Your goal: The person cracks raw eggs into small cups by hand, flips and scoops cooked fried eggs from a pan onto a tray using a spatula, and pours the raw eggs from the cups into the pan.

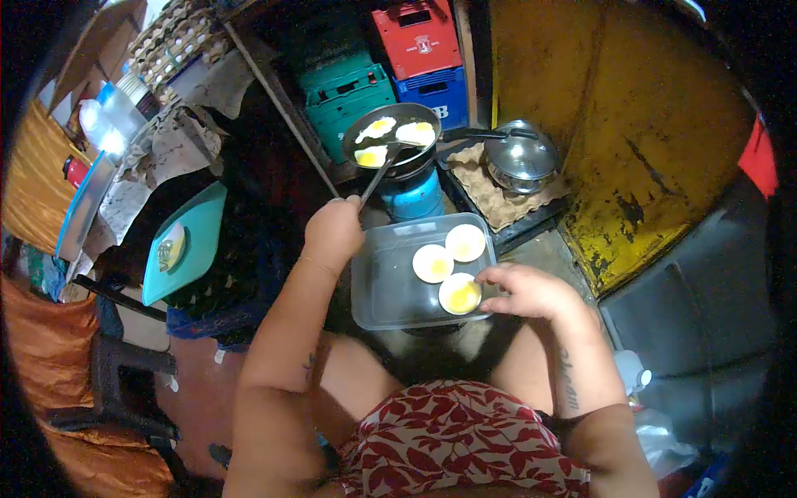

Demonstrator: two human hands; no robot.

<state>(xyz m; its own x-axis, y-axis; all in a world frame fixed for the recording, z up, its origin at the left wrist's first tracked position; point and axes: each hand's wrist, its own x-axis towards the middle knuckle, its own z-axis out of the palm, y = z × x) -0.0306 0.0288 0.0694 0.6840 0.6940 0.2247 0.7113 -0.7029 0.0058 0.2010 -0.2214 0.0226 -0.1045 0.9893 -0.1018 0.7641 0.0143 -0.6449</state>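
Note:
My left hand (334,230) is wrapped round the handle of a spatula (378,179), whose head reaches into a frying pan (353,133). Several portions of fried egg (415,134) with white edges and yellow yolks lie apart in the pan. My right hand (529,290) has its thumb and fingers spread at the right rim of a small white bowl (460,294) with yellow egg in it. That bowl stands in a clear plastic tub (378,303) with a second bowl (432,263) of egg and a third white bowl (465,242).
The pan sits on a blue gas burner (413,197). To its right, a lidded pot (520,158) rests on egg-carton board (490,199). Crates (419,41) stand behind. At left are a turquoise tray (203,224) and stacked egg cartons (178,41). A yellow metal panel (618,124) borders the right.

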